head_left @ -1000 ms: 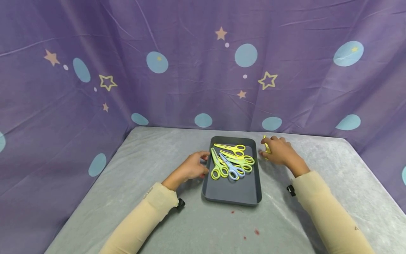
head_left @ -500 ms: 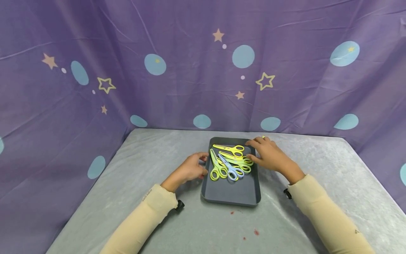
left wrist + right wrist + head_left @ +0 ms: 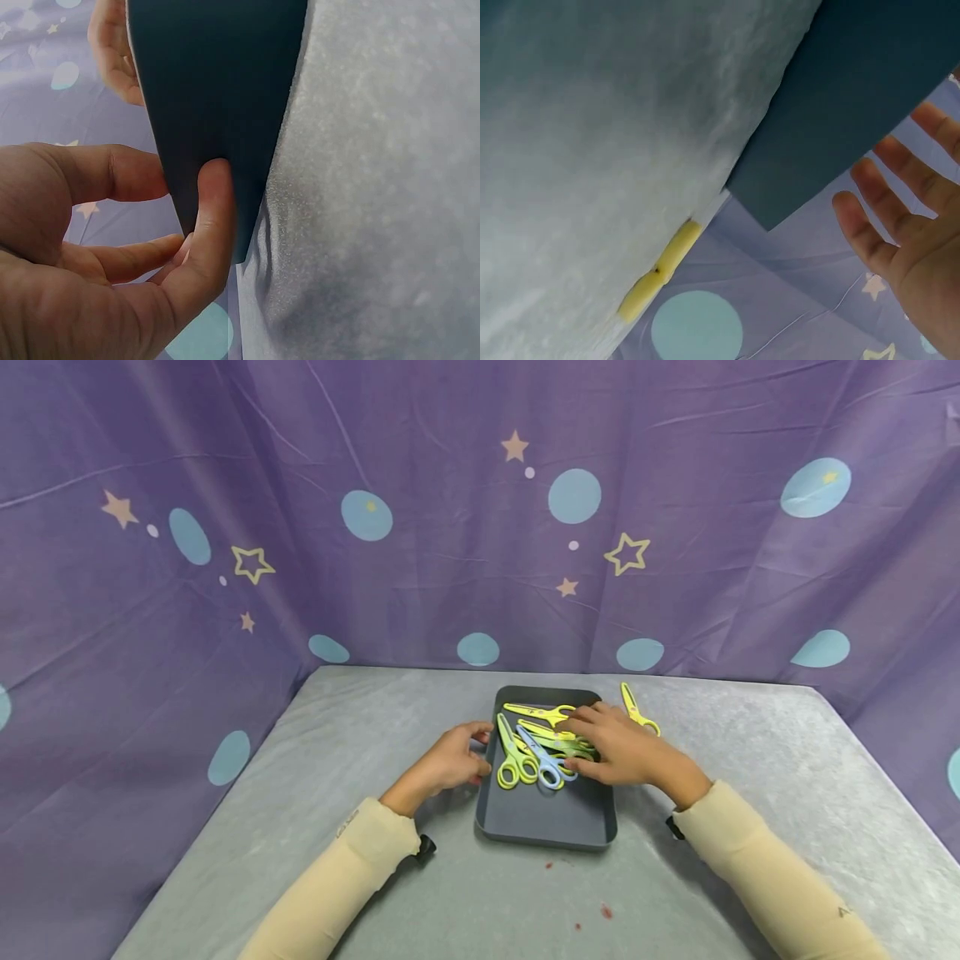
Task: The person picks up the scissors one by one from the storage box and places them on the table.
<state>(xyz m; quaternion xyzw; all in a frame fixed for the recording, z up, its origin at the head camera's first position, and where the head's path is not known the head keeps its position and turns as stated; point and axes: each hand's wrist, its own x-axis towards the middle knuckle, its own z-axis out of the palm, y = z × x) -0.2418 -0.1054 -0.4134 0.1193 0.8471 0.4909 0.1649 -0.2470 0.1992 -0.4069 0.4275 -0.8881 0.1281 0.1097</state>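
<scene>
A dark grey tray (image 3: 546, 818) holds several scissors in a loose pile, among them a light blue pair (image 3: 547, 768), a green pair (image 3: 513, 760) and a yellow pair (image 3: 534, 711). My left hand (image 3: 450, 756) rests its fingertips against the tray's left wall; the left wrist view shows thumb and finger touching that wall (image 3: 214, 75). Over the tray's right side hovers my right hand (image 3: 618, 745), fingers extended above the scissor handles and partly hiding them. Whether it touches any is hidden. Another yellow pair of scissors (image 3: 637, 710) lies on the table right of the tray.
A grey cloth (image 3: 360, 710) covers the table around the tray. Purple patterned curtains (image 3: 450, 527) stand behind and at the sides. Small red marks (image 3: 606, 912) dot the cloth in front.
My right hand has let go of the yellow scissors on the table right of the tray and moved left, over the pile. My left hand has stayed at the tray's left wall.
</scene>
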